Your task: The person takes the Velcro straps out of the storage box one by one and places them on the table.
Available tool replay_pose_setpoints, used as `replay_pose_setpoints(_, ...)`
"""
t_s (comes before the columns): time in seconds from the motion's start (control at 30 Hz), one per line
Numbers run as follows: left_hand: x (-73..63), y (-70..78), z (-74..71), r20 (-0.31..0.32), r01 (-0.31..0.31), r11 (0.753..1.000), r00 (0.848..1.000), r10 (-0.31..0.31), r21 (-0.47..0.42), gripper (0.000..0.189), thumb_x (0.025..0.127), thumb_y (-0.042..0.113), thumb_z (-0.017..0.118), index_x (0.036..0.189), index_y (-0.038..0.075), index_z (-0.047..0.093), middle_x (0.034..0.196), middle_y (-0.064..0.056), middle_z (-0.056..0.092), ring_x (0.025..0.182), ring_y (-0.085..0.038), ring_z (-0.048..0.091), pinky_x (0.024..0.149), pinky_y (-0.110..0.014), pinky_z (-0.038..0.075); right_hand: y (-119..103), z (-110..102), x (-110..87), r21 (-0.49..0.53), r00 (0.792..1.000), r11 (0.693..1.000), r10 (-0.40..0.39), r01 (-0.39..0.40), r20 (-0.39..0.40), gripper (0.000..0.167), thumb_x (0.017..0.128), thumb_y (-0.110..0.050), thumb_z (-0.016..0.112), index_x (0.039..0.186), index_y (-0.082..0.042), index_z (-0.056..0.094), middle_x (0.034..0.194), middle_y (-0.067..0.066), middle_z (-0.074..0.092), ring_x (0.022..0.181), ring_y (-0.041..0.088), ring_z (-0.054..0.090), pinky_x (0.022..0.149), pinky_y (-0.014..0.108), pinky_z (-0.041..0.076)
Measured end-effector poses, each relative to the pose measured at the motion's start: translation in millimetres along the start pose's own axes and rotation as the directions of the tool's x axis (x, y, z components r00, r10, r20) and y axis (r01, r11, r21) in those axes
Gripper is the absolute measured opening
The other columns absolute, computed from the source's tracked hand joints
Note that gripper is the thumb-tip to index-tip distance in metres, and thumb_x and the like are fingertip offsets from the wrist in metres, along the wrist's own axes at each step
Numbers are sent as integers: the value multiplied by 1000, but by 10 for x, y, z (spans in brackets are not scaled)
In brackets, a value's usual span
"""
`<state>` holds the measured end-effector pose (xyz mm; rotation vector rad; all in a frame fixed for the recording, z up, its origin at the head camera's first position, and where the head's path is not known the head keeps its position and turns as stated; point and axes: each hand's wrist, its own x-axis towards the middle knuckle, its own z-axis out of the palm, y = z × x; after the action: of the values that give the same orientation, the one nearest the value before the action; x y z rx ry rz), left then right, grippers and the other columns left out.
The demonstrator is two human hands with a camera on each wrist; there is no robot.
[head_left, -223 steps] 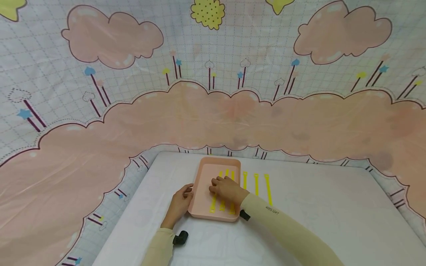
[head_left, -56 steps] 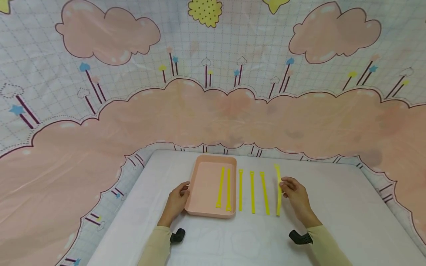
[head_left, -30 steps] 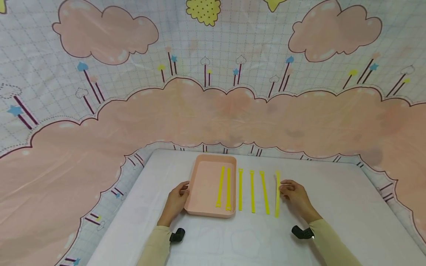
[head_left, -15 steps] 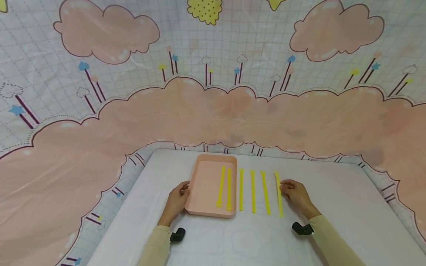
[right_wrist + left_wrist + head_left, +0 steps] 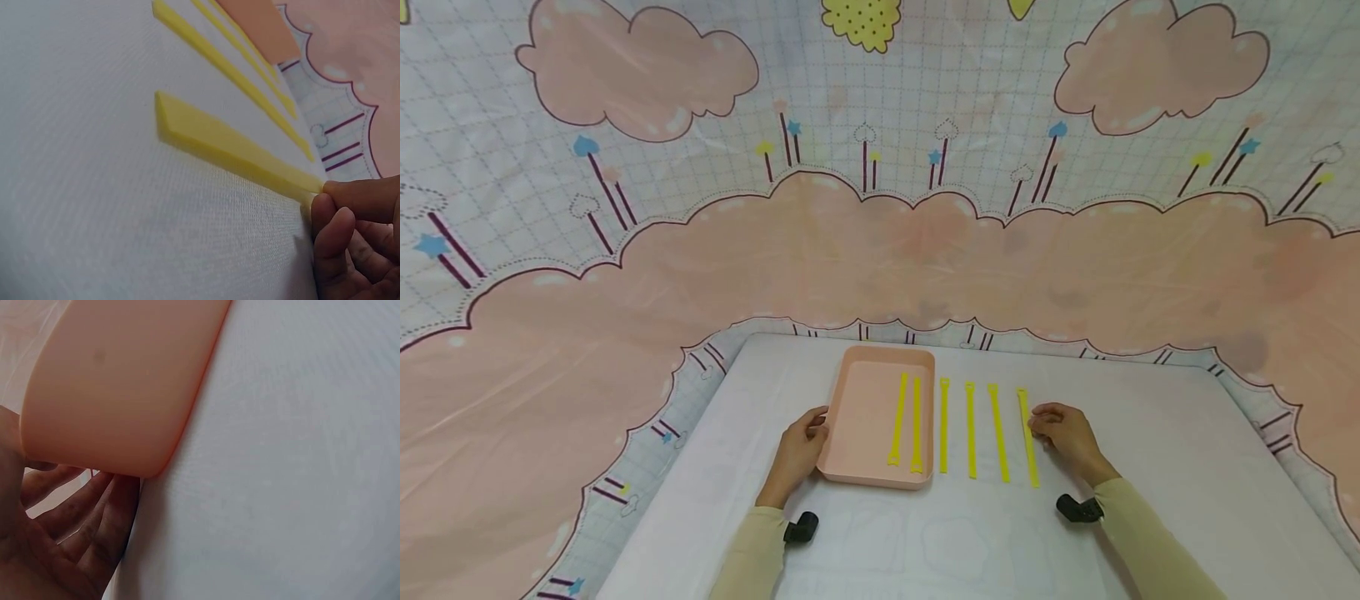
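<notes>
My right hand [image 5: 1071, 437] pinches the edge of a yellow strap [image 5: 1032, 454] with a notched head, the rightmost on the table. In the right wrist view that strap [image 5: 225, 144] lies flat or nearly so, its far end at the thumb and fingertips [image 5: 325, 203]. My left hand [image 5: 796, 454] touches the left side of a pink tray [image 5: 857, 417]. From the left wrist, loosely bent fingers [image 5: 87, 519] meet the tray wall [image 5: 112, 419]; the thumb is mostly hidden. Two yellow straps [image 5: 897, 417] lie inside the tray, heads toward me.
Three more yellow straps [image 5: 972, 429] lie roughly parallel between the tray and the held strap, heads away from me. They rest on a white table [image 5: 1165, 450]. A patterned cloth [image 5: 925, 258] hangs behind the table's back edge.
Earlier the right hand was in the tray, which held three straps. One strap now lies at the row's right end. Its lower end has swung slightly right; the left hand stays put.
</notes>
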<state>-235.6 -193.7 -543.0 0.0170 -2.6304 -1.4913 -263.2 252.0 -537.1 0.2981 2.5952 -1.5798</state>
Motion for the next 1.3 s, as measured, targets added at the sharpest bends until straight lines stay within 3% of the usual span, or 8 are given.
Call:
replay_pose_setpoints(0.4, -9, 38, 9, 0, 5, 1000, 1000, -5, 1, 37, 98, 13, 56, 135, 9, 58, 123, -19, 65, 111, -32, 64, 93, -48, 52, -15, -22, -15, -2, 999, 1000, 27, -27, -17, 32, 94, -16, 64, 120, 3, 58, 91, 4, 69, 71, 12, 58, 60, 24, 49)
replay_pose_setpoints(0.7, -10, 31, 9, 0, 0, 1000, 1000, 0, -2, 37, 98, 12, 56, 134, 8, 59, 122, -18, 66, 110, -32, 65, 93, -48, 53, -35, -74, -112, 79, 999, 997, 20, -24, 45, 38, 95, -18, 64, 125, 5, 56, 91, 0, 70, 78, 9, 60, 65, 23, 52)
replay_pose_setpoints(1.03, 1, 26, -5, -12, -14, 1000, 1000, 14, 6, 36, 97, 12, 57, 133, 8, 60, 121, -19, 66, 110, -32, 65, 93, -48, 53, -255, -74, -267, 95, 993, 995, -49, 39, 103, 42, 97, -24, 62, 129, 3, 53, 115, 14, 65, 93, 13, 64, 78, 24, 53)
replay_pose_setpoints(1.3, -24, 45, -7, -6, -13, 1000, 1000, 13, -2, 37, 98, 12, 56, 134, 8, 59, 122, -19, 66, 110, -32, 65, 93, -49, 53, -449, -11, -347, 141, 985, 986, -108, 89, 136, 45, 96, -26, 63, 128, 4, 53, 118, 18, 63, 99, 20, 65, 78, 25, 54)
